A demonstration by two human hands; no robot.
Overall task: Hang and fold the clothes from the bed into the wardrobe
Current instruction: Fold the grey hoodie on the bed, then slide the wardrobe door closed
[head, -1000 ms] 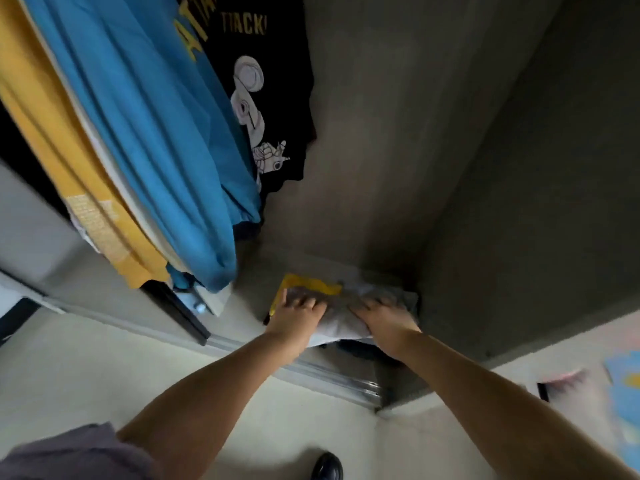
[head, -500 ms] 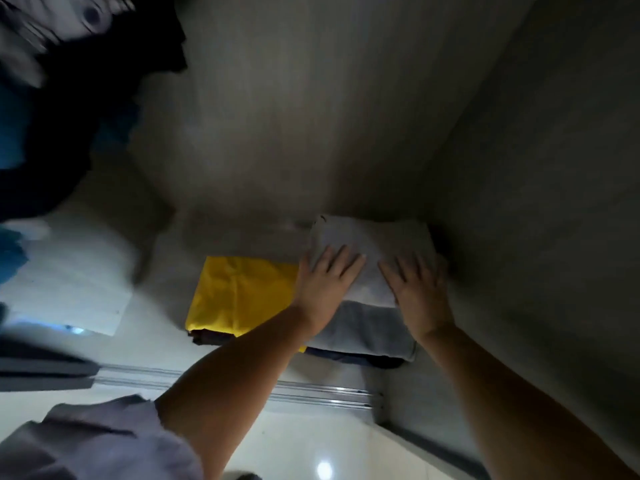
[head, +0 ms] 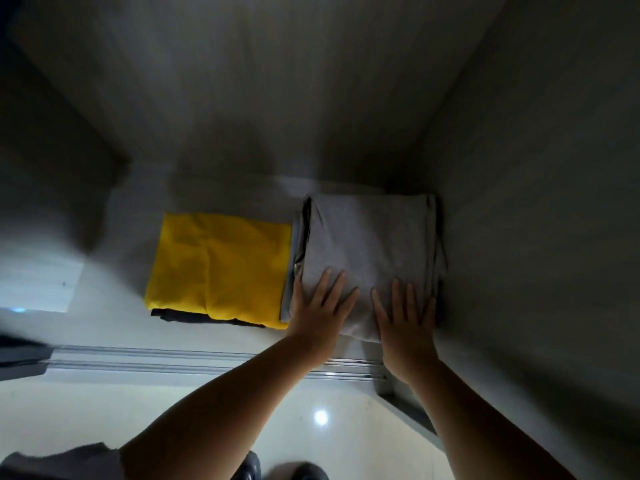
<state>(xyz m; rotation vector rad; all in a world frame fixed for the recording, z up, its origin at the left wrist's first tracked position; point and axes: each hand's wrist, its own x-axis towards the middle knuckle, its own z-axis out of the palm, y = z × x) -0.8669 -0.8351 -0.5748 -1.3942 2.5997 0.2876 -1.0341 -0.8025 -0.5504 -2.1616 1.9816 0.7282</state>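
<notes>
Both hands have slid nearer; left hand (head: pixel 317 317) and right hand (head: pixel 405 323) are pressing flat, fingers spread, on one grey folded garment (head: pixel 370 244) beside one yellow folded garment (head: pixel 221 265).

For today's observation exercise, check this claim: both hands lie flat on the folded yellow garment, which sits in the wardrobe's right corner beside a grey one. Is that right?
Not quite. In the head view, the left hand and right hand lie flat on the folded grey garment, which sits in the wardrobe's right corner. The yellow garment lies beside it, to its left, untouched.
</notes>
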